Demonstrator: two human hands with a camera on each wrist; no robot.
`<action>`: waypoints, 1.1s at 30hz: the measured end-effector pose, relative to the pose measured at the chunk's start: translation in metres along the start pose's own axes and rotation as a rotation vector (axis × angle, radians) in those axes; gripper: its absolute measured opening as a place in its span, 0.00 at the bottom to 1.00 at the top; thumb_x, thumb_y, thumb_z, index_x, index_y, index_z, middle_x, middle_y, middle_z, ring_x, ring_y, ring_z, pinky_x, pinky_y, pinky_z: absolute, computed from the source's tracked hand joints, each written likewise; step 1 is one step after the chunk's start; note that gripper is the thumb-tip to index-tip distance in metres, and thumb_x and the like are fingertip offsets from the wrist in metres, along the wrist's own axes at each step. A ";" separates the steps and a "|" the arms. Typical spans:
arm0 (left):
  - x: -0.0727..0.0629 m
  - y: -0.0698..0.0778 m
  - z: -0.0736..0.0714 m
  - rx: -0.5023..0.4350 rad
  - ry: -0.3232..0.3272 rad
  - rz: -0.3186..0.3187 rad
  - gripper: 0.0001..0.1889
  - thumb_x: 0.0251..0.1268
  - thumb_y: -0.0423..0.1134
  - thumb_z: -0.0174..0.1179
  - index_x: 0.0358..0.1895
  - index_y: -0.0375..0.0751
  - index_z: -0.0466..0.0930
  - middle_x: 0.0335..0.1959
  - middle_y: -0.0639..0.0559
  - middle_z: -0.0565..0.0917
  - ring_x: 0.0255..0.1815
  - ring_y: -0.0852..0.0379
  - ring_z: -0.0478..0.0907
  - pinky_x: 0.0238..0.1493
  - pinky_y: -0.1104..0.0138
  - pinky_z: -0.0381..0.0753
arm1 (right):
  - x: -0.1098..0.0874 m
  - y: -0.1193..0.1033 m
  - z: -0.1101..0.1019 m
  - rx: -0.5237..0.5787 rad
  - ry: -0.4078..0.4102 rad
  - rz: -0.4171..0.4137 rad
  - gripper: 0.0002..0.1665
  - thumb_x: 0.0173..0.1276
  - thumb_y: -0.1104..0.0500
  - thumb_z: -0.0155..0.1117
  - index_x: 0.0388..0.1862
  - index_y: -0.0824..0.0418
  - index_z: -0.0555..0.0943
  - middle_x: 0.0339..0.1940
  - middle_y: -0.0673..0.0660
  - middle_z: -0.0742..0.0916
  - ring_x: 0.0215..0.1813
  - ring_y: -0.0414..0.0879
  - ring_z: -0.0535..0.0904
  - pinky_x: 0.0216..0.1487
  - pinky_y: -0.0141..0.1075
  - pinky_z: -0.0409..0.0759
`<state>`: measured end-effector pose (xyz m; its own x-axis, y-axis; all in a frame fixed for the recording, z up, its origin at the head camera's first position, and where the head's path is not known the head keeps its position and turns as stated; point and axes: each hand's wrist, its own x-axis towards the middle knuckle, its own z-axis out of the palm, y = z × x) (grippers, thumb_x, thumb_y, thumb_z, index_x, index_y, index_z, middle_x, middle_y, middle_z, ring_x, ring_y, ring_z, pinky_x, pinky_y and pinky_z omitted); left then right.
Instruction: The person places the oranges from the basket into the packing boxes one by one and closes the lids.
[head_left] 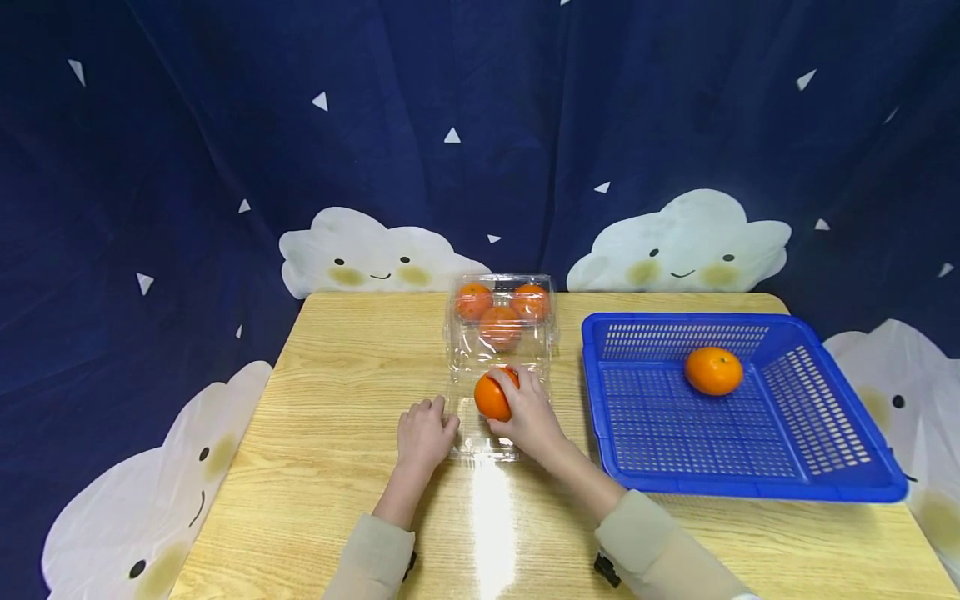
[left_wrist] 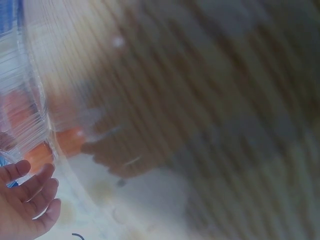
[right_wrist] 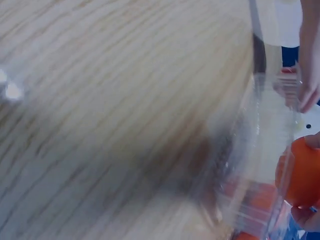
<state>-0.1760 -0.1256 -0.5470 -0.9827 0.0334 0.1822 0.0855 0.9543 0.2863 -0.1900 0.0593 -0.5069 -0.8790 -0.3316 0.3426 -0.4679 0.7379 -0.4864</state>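
"What's the biggest thing in front of you?"

"Behind your work hangs a cloud-printed navy curtain (head_left: 480,75). Before you, running up to it, is the pale wooden table (head_left: 322,367)."

"And to your right you have the blue basket (head_left: 757,487), resting on the tabletop with its slotted walls leaning outward."

"Nearer the middle lies your clear plastic container (head_left: 472,432), folded open, one half toward you and the other toward the curtain."

"How are your hands placed?"

"Your right hand (head_left: 531,414) reaches over the near half, thumb and fingers curled round an orange (head_left: 489,397). Your left hand (head_left: 427,432) is just beside the near half's left edge, back upward, fingers loosely bent."

"Does the orange you're gripping touch the plastic below?"

"The wrist views are blurred there, so I can't say; it's over the near half, at least."

"Your other fruit?"

"You have a single orange in the basket (head_left: 713,371), toward its far wall, and three oranges (head_left: 500,329) grouped in the container's far half: two side by side behind, one in front between them."
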 end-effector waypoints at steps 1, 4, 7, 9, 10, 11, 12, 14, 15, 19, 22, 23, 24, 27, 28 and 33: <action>0.000 0.000 0.000 0.000 0.000 0.000 0.14 0.57 0.45 0.53 0.40 0.38 0.78 0.30 0.44 0.79 0.34 0.45 0.76 0.35 0.56 0.72 | 0.000 -0.001 0.002 0.001 -0.007 0.000 0.41 0.38 0.58 0.76 0.55 0.53 0.71 0.55 0.63 0.71 0.54 0.57 0.67 0.48 0.51 0.74; 0.000 0.000 0.000 0.002 -0.006 -0.001 0.15 0.58 0.45 0.53 0.41 0.38 0.78 0.31 0.44 0.80 0.35 0.45 0.76 0.36 0.56 0.72 | 0.000 -0.003 0.008 0.003 -0.021 -0.002 0.41 0.38 0.58 0.76 0.55 0.51 0.71 0.55 0.62 0.71 0.54 0.57 0.67 0.46 0.51 0.75; 0.000 0.000 0.000 0.007 -0.012 -0.003 0.16 0.58 0.46 0.52 0.43 0.38 0.78 0.33 0.43 0.80 0.35 0.45 0.76 0.37 0.56 0.73 | 0.000 -0.004 0.014 0.003 -0.036 -0.008 0.41 0.39 0.58 0.76 0.56 0.51 0.70 0.57 0.63 0.70 0.54 0.57 0.68 0.46 0.50 0.75; 0.000 0.000 0.000 0.009 -0.018 -0.004 0.17 0.58 0.46 0.51 0.43 0.38 0.77 0.33 0.43 0.80 0.36 0.45 0.76 0.37 0.56 0.72 | -0.001 -0.005 0.017 0.001 -0.047 -0.013 0.42 0.39 0.58 0.76 0.57 0.52 0.70 0.58 0.64 0.70 0.54 0.58 0.68 0.47 0.50 0.75; 0.000 0.000 0.000 0.009 -0.020 -0.003 0.17 0.58 0.47 0.51 0.43 0.38 0.77 0.33 0.43 0.80 0.36 0.45 0.76 0.37 0.56 0.73 | -0.001 -0.005 0.018 -0.002 -0.056 -0.017 0.42 0.39 0.58 0.76 0.57 0.52 0.70 0.59 0.65 0.70 0.54 0.58 0.68 0.48 0.50 0.74; 0.000 0.000 -0.001 0.010 -0.021 -0.002 0.17 0.58 0.47 0.51 0.43 0.38 0.77 0.33 0.43 0.80 0.36 0.45 0.77 0.37 0.56 0.72 | -0.001 -0.005 0.020 -0.004 -0.063 -0.017 0.42 0.39 0.59 0.76 0.58 0.52 0.70 0.59 0.65 0.70 0.55 0.58 0.68 0.48 0.50 0.74; 0.000 0.000 0.000 0.010 -0.021 -0.001 0.17 0.58 0.47 0.51 0.43 0.38 0.77 0.33 0.43 0.80 0.36 0.45 0.77 0.37 0.56 0.72 | -0.001 -0.005 0.021 -0.005 -0.069 -0.017 0.42 0.39 0.59 0.76 0.58 0.52 0.70 0.59 0.65 0.69 0.55 0.58 0.68 0.49 0.50 0.73; 0.000 0.000 0.000 0.010 -0.020 0.001 0.18 0.58 0.47 0.51 0.43 0.38 0.77 0.33 0.43 0.80 0.36 0.45 0.77 0.37 0.56 0.73 | -0.001 -0.005 0.024 -0.012 -0.082 -0.017 0.43 0.39 0.59 0.76 0.58 0.52 0.70 0.59 0.65 0.69 0.57 0.58 0.67 0.50 0.51 0.73; 0.000 0.000 0.000 0.010 -0.018 0.003 0.18 0.58 0.47 0.51 0.43 0.38 0.77 0.34 0.43 0.80 0.36 0.45 0.77 0.37 0.56 0.73 | 0.000 -0.005 0.025 -0.016 -0.088 -0.017 0.43 0.40 0.59 0.75 0.58 0.52 0.70 0.59 0.65 0.70 0.57 0.58 0.67 0.51 0.51 0.72; 0.000 0.000 -0.001 0.017 -0.015 0.007 0.18 0.57 0.47 0.52 0.43 0.38 0.77 0.33 0.43 0.80 0.36 0.45 0.77 0.36 0.56 0.73 | 0.000 -0.005 0.030 -0.028 -0.107 -0.024 0.43 0.40 0.58 0.74 0.59 0.54 0.70 0.59 0.65 0.70 0.58 0.59 0.67 0.52 0.51 0.72; 0.000 0.000 -0.001 0.024 -0.013 0.012 0.17 0.57 0.47 0.52 0.43 0.38 0.77 0.32 0.44 0.80 0.35 0.45 0.77 0.36 0.56 0.73 | 0.000 -0.005 0.033 -0.026 -0.119 -0.031 0.43 0.41 0.58 0.74 0.60 0.55 0.69 0.59 0.66 0.70 0.57 0.59 0.67 0.51 0.51 0.72; 0.000 0.000 -0.001 0.024 -0.012 0.013 0.17 0.57 0.47 0.52 0.43 0.38 0.77 0.32 0.44 0.80 0.35 0.45 0.77 0.36 0.56 0.73 | 0.000 -0.005 0.034 -0.026 -0.124 -0.031 0.43 0.42 0.58 0.74 0.60 0.55 0.69 0.59 0.65 0.70 0.57 0.59 0.67 0.51 0.51 0.72; 0.000 0.000 -0.001 0.025 -0.010 0.014 0.17 0.57 0.47 0.52 0.43 0.38 0.77 0.32 0.44 0.80 0.35 0.45 0.77 0.35 0.56 0.73 | 0.001 -0.005 0.035 -0.028 -0.129 -0.032 0.42 0.42 0.58 0.74 0.61 0.56 0.69 0.59 0.65 0.69 0.57 0.59 0.67 0.51 0.51 0.72; 0.001 0.000 -0.001 0.026 -0.006 0.014 0.17 0.56 0.47 0.52 0.42 0.38 0.78 0.32 0.44 0.80 0.35 0.45 0.77 0.35 0.56 0.73 | 0.001 -0.006 0.037 -0.034 -0.145 -0.031 0.43 0.43 0.57 0.74 0.61 0.56 0.69 0.60 0.65 0.69 0.58 0.58 0.66 0.52 0.51 0.71; 0.001 0.000 0.000 0.026 -0.006 0.013 0.17 0.56 0.47 0.52 0.42 0.38 0.78 0.32 0.43 0.80 0.35 0.45 0.77 0.35 0.56 0.73 | 0.002 -0.006 0.038 -0.039 -0.150 -0.031 0.43 0.43 0.57 0.74 0.61 0.56 0.69 0.60 0.65 0.69 0.58 0.58 0.65 0.52 0.51 0.71; 0.001 0.000 0.001 0.020 -0.007 0.008 0.17 0.56 0.47 0.51 0.40 0.38 0.77 0.31 0.44 0.80 0.34 0.45 0.77 0.35 0.55 0.73 | 0.001 -0.009 0.038 -0.025 -0.138 -0.047 0.43 0.42 0.58 0.75 0.60 0.58 0.69 0.59 0.66 0.69 0.58 0.60 0.65 0.52 0.53 0.71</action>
<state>-0.1771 -0.1256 -0.5476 -0.9831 0.0426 0.1779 0.0898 0.9597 0.2665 -0.1906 0.0299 -0.5332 -0.8615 -0.4423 0.2496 -0.5076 0.7336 -0.4518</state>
